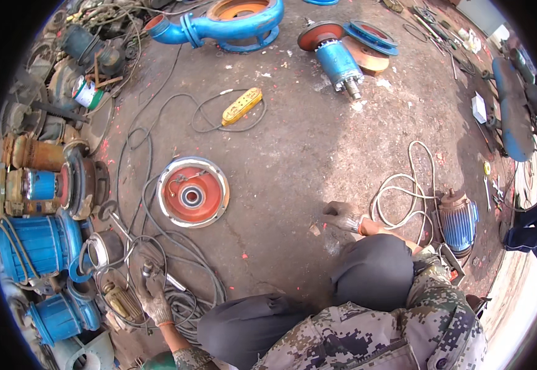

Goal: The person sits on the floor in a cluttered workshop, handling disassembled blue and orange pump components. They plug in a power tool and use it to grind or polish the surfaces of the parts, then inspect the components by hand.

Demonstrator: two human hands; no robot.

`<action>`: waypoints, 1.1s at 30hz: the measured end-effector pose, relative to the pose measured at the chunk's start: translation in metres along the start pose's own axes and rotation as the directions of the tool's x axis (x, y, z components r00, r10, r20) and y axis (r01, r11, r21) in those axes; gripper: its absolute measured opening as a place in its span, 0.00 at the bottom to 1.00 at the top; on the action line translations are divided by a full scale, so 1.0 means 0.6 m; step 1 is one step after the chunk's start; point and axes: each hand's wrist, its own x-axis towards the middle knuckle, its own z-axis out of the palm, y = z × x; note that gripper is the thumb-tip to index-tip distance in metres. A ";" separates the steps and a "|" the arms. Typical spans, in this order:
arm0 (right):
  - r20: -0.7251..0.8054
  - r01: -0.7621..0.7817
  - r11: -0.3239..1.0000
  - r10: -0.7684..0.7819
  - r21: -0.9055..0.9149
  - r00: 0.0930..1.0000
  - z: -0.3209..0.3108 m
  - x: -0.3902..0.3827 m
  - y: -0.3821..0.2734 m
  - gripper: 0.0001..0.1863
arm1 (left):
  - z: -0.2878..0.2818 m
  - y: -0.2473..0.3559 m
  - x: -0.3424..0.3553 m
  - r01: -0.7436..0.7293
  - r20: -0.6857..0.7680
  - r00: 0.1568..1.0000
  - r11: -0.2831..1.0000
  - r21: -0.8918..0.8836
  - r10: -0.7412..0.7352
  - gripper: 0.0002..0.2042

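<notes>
My left hand (154,301), in a pale work glove with dark grey fingers, reaches in among coiled cables. Its fingers are curled about a short dark metal piece (147,269) whose kind I cannot make out. Close beside it are a small brownish motor (122,302) and a silvery metal ring (105,248). Over the floor in front of my right knee, my right hand (344,217), gloved alike, hangs with fingers partly bent and nothing visible in them. Between the hands and farther ahead lies a round red housing (214,199) with a pale rim and a bearing in its centre.
Blue pumps and motors (37,246) crowd the left side. Ahead lie a yellow power strip (242,106), a blue pump casing (234,28) and a blue shaft assembly (337,61). A pale cord (398,177) leads to a blue motor (458,223) on the right.
</notes>
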 end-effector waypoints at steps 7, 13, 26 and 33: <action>0.233 0.261 0.833 -0.164 -0.488 0.959 -0.052 -0.024 0.011 0.27 | 0.163 0.238 0.065 -0.373 0.399 0.735 0.819 -0.436 0.548 0.21; -0.268 -0.145 0.840 0.000 -0.523 0.963 -0.143 -0.069 0.099 0.26 | 0.171 0.340 0.085 -0.381 0.610 0.487 0.781 -0.496 0.625 0.17; -0.380 -0.485 0.571 0.302 -0.663 0.874 -0.304 0.049 0.151 0.42 | 0.033 0.502 0.129 -0.442 0.638 0.546 0.834 -0.332 0.543 0.16; -0.427 -0.593 0.639 0.417 -0.490 0.802 -0.318 0.058 0.155 0.62 | -0.109 0.740 0.150 -0.638 0.550 0.476 0.700 -0.321 0.686 0.19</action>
